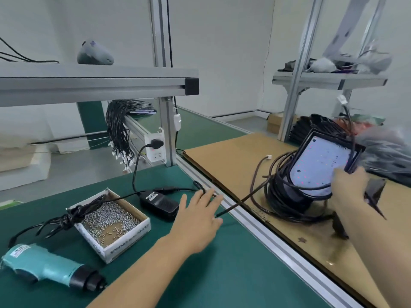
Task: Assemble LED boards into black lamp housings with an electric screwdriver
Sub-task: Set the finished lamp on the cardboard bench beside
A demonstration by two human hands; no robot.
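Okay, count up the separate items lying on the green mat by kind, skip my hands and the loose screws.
Electric screwdriver: 1
Cardboard box of screws: 1
Black power adapter: 1
Total: 3

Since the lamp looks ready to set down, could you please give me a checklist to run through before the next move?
1. Right hand grips the lamp at its lower edge: ok.
2. LED board seated in the housing: ok.
3. Board screws all in: cannot tell.
4. Cable clear of the lamp: not ok, it is coiled under and around it.
5. Left hand free, open over the mat: ok.
6. Screwdriver and screw box on the mat: ok.
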